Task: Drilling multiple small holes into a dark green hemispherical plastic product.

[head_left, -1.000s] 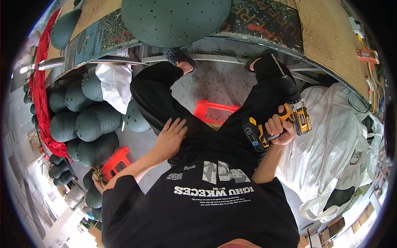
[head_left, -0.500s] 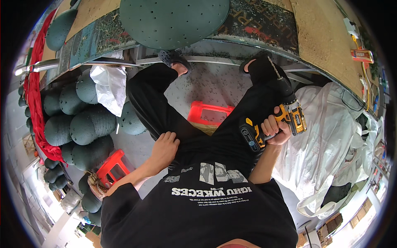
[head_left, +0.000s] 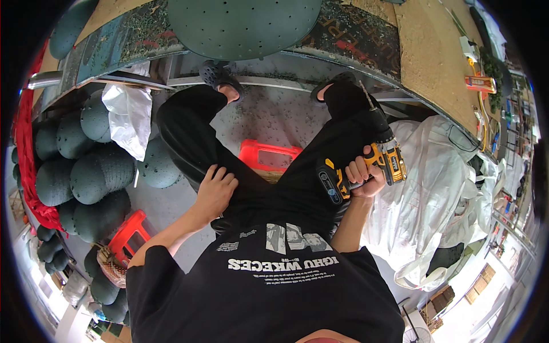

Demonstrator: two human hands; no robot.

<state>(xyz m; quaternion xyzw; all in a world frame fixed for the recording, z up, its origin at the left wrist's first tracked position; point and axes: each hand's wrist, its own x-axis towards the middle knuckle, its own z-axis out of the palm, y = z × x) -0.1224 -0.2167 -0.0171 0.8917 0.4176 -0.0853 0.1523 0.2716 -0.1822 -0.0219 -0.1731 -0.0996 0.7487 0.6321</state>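
Observation:
My right hand (head_left: 366,174) is wrapped round the grip of a yellow and black cordless drill (head_left: 390,163), held over my right thigh. Its long drill bit (head_left: 366,96) points away from me, toward the workbench. My left hand (head_left: 216,191) lies on my left thigh with its fingers loosely spread and nothing in it. Beyond my knees, a round dark green disc (head_left: 246,28) dotted with small holes rests on the bench and juts over its near edge.
The workbench (head_left: 423,46) carries dark green shavings. Stacked green domes (head_left: 94,177) fill the left, beside a white plastic bag (head_left: 128,117) and a red stool (head_left: 127,237). Another red stool part (head_left: 269,154) shows between my legs. White sacks (head_left: 429,200) lie right.
The view has shifted slightly, so most things sit further left in it. My hands keep their places on the thigh and the drill.

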